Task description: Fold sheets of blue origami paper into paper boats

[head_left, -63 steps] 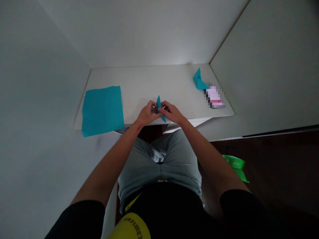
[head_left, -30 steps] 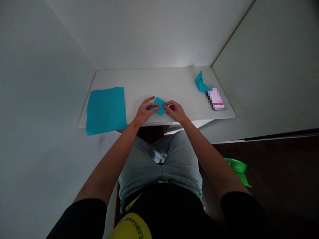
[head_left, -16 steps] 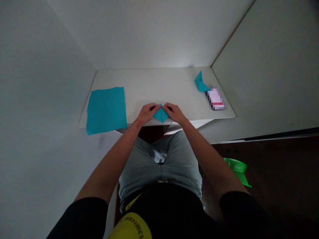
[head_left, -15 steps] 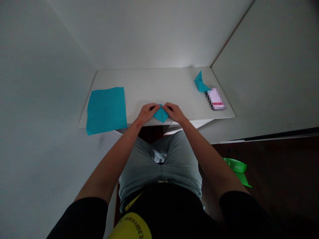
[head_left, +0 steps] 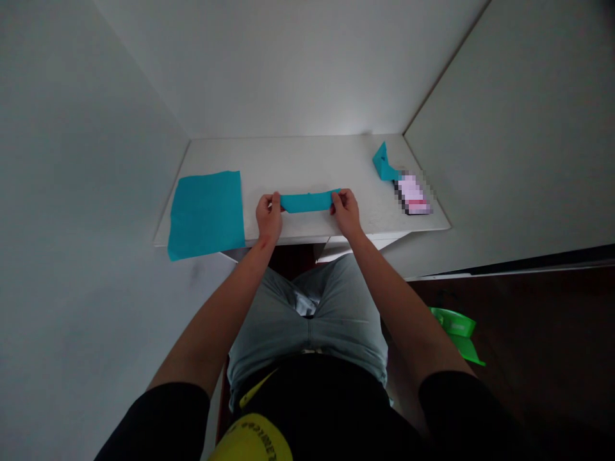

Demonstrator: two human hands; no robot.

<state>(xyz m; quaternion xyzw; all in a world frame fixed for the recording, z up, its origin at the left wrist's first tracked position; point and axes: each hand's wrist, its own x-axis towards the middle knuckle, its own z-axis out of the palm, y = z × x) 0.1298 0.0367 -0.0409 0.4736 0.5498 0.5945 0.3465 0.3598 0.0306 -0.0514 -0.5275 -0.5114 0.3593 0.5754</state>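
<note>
A folded teal paper piece [head_left: 306, 201] is stretched into a long narrow shape just above the near part of the small white table [head_left: 298, 160]. My left hand [head_left: 269, 216] pinches its left end and my right hand [head_left: 344, 210] pinches its right end, both closed on the paper. A flat square sheet of teal paper [head_left: 206, 211] lies at the table's left, overhanging the front edge.
A finished teal paper figure [head_left: 383, 164] stands at the table's back right, beside a small pink and dark object [head_left: 412, 195]. White walls close in on three sides. A green plastic item [head_left: 455, 331] lies on the dark floor to the right of my legs.
My hands have pulled apart, left going left and right going right. The paper piece, a compact diamond half a second ago, is now drawn out into a long strip shape.
</note>
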